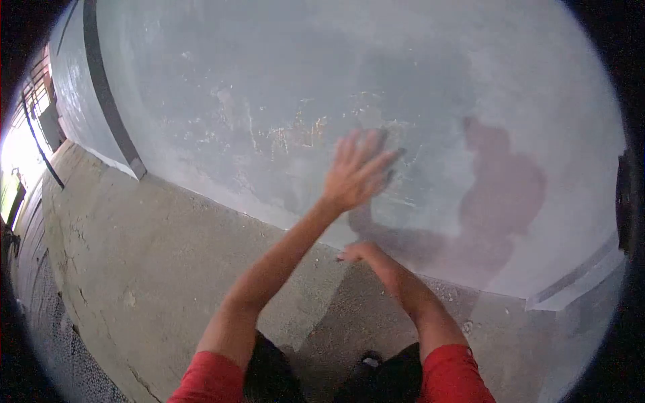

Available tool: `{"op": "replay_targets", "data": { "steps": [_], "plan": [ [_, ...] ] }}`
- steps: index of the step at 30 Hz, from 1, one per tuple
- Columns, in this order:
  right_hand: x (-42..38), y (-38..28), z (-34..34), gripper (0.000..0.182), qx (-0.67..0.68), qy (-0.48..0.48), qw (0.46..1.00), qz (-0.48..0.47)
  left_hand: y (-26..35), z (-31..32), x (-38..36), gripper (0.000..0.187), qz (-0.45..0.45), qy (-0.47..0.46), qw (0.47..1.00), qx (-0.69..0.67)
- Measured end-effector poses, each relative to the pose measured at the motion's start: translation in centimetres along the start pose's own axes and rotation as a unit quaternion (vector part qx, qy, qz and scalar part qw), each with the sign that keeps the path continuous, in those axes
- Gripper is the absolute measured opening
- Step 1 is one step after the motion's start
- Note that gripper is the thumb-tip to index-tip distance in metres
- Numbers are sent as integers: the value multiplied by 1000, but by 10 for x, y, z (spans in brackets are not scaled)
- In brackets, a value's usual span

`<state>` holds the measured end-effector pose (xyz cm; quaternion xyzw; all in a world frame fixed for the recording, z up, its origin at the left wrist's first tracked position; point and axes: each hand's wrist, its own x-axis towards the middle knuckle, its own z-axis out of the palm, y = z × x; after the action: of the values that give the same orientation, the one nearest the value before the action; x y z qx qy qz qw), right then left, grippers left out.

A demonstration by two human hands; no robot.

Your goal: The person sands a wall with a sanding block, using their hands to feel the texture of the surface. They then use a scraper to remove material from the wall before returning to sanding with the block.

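Note:
My left hand (pixel 355 171) is stretched out against the grey painted wall (pixel 289 60), fingers spread and slightly blurred, with dark shadow around the fingertips. It lies right beside a scuffed, flaking patch (pixel 295 134) with yellowish and white marks. Lower down, my right hand (pixel 361 251) is bent at the wrist in front of the foot of the wall. Its fingers are curled to the left and mostly hidden from above; a small dark end shows at the fingertips, and I cannot tell what it is.
A concrete floor (pixel 161 269) with cracks and crumbs meets the wall along a slanting edge. A dark vertical strip (pixel 107 101) runs down the wall at left, near a bright opening (pixel 20 161). My shadow (pixel 500 188) falls on the wall at right. A dark shoe (pixel 369 361) shows below.

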<state>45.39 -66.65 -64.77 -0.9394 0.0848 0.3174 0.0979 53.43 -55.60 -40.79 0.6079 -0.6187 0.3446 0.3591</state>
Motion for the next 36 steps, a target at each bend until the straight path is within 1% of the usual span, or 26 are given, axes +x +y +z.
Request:
{"op": "replay_targets", "data": {
  "steps": [2, 4, 6, 8, 9, 10, 11, 12, 13, 14, 15, 16, 18, 20, 21, 23, 24, 25, 27, 28, 29, 30, 31, 33, 35, 36],
  "plan": [
    [4, 33, 12, 57, -12, -39, 999, -32, 5, 17, 8, 57, -30, -6, 999, 10],
    [-8, 50, 0, 56, 45, -54, 997, -40, -9, 25, 5, 57, -60, -11, 998, 18],
    [-120, -14, -98, 55, 135, -37, 990, 33, -45, 42, -18, 59, -276, 105, 952, 77],
    [-148, 4, -136, 63, 120, 113, 986, -30, -92, 59, -50, 62, -434, 228, 871, 36],
    [-214, -47, -181, 63, 189, 187, 964, 26, -121, 67, -74, 63, -508, 251, 824, -5],
    [-227, -36, -199, 61, 210, 250, 945, 17, -150, 74, -108, 64, -576, 273, 769, -45],
    [-258, -50, -224, 58, 185, 315, 930, 40, -184, 89, -159, 63, -660, 173, 729, -59],
    [-273, -62, -231, 59, 231, 452, 861, 20, -222, 105, -219, 63, -732, 73, 674, -73],
    [-280, -69, -234, 60, 274, 578, 769, 1, -252, 119, -291, 63, -737, -10, 674, -54],
    [-275, -74, -246, 56, 257, 641, 721, -61, -273, 123, -340, 62, -777, 285, 536, -168],
    [-265, -80, -261, 53, 240, 698, 664, -122, -272, 95, -363, 63, -788, 347, 478, -175],
    [-247, -84, -272, 53, 244, 696, 663, -129, -262, 58, -376, 63, -808, 322, 471, -149],
    [-192, -90, -282, 49, -34, 847, 519, -110, -255, -8, -394, 64, -834, 248, 483, -104],
    [-129, -96, -275, 48, -171, 784, 592, 73, -257, -59, -393, 65, -826, 177, 532, -61],
    [-98, -107, -265, 55, -166, 766, 619, 52, -256, -80, -389, 65, -810, 137, 570, -36],
    [-27, -126, -244, 53, -41, 743, 653, -143, -255, -112, -386, 65, -760, 66, 647, 26],
    [3, -141, -227, 50, -20, 696, 698, -166, -254, -124, -392, 66, -698, -7, 712, 77],
    [31, -152, -206, 48, 1, 648, 738, -189, -258, -132, -406, 66, -699, -14, 710, 85],
    [104, -151, -155, 44, -166, 632, 735, -180, -275, -142, -431, 66, -653, -66, 747, 104],
    [137, -150, -125, 43, -134, 606, 761, -190, -272, -149, -426, 66, -654, -67, 746, 108],
    [158, -147, -99, 43, -104, 578, 784, -200, -264, -153, -411, 66, -690, -30, 721, 58],
    [159, -145, -80, 40, -142, 514, 825, -187, -257, -154, -394, 66, -721, 10, 693, 7],
    [156, -143, -64, 39, -182, 446, 859, -172, -252, -153, -383, 66, -722, 15, 691, 7],
    [140, -146, -43, 37, -64, 318, 937, -133, -244, -146, -357, 66, -603, -71, 787, 110],
    [135, -136, -24, 36, -92, 177, 976, -90, -230, -130, -291, 63, -576, 58, 814, 50],
    [135, -125, -12, 36, -93, 179, 976, -82, -213, -124, -250, 62, -557, 63, 828, 26]
  ]
}}
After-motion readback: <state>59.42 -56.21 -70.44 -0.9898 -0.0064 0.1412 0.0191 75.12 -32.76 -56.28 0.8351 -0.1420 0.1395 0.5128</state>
